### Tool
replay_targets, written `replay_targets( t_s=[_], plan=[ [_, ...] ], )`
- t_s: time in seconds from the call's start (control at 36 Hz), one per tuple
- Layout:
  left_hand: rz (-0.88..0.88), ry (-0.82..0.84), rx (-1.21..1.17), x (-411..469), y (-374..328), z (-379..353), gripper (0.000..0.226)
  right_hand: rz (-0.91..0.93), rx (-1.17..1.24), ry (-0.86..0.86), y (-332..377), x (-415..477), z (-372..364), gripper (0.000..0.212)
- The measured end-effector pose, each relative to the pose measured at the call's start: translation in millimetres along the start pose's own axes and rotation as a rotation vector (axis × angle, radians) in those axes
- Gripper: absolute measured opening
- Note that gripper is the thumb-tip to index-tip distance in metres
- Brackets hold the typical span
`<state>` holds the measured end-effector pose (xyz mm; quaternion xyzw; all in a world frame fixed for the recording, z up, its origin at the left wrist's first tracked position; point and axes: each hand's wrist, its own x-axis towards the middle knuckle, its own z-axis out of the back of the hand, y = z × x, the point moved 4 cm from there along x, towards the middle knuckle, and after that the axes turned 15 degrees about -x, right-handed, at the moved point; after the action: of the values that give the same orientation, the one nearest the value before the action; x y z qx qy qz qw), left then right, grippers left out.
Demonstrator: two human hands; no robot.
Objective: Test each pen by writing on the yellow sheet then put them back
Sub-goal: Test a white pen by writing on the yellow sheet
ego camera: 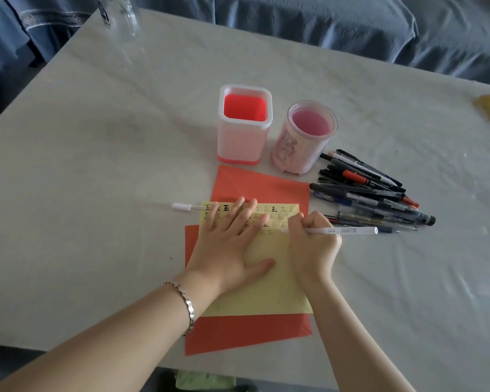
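Nearest, a ridged metal bracelet point(186, 304) on the left wrist. Above it, left hand point(232, 236) flat, fingers spread, pressing the smooth yellow sheet point(266, 290) atop creased red paper point(238, 332). Beside it, right hand point(311, 250) curled round a slim white pen point(343, 230), tip on the sheet. Beyond the left fingertips point(241, 200), a small white cap point(181, 206). Right of the right hand, heaped dark pens point(374, 199); farther, a square red-lined holder point(244, 128) and a round pink cup point(309, 137).

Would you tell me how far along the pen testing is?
Done: rows of marks on the yellow sheet. In hand: the right hand writes with a white pen; the left hand presses the sheet. Left: the pen pile lies outside the red holder and pink holder.
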<state>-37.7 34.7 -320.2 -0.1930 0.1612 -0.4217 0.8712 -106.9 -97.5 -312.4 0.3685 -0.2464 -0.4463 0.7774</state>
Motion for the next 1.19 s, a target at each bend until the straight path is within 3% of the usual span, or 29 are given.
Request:
replay_targets(
  t_s=[0.31, 0.42, 0.67, 0.81, 0.92, 1.03, 1.14, 1.19],
  plan=[
    [-0.005, -0.012, -0.03, -0.9, 0.1, 0.9, 0.082, -0.044, 0.103, 0.021, 3.0, -2.0, 9.6, 0.037],
    [-0.014, -0.012, -0.038, -2.0, 1.2, 0.5, 0.083, -0.039, 0.201, 0.11, 1.8, -4.4, 28.2, 0.021],
    [-0.045, -0.014, -0.052, -1.8, 1.2, 0.8, 0.091, 0.146, -0.088, 0.459, -0.4, -30.5, 54.7, 0.014],
    [-0.043, 0.018, -0.036, -1.0, 1.2, 0.8, 0.096, 0.161, -0.141, 0.495, 18.0, -25.2, 42.4, 0.006],
    [-0.033, 0.031, -0.036, -1.0, 1.1, 1.6, 0.096, 0.184, -0.218, 0.551, 29.2, -23.6, 25.7, 0.018],
    [-0.032, 0.037, -0.01, -1.1, 0.5, 1.7, 0.097, 0.193, -0.284, 0.611, 29.4, -26.6, 18.6, 0.016],
    [-0.028, 0.032, -0.025, -0.8, 2.2, 0.5, 0.1, 0.116, -0.262, 0.497, 17.7, -14.7, 31.7, 0.012],
    [-0.03, 0.029, -0.018, -0.7, 2.6, 0.1, 0.1, 0.106, -0.252, 0.53, 15.6, -13.1, 35.1, 0.012]
  ],
)
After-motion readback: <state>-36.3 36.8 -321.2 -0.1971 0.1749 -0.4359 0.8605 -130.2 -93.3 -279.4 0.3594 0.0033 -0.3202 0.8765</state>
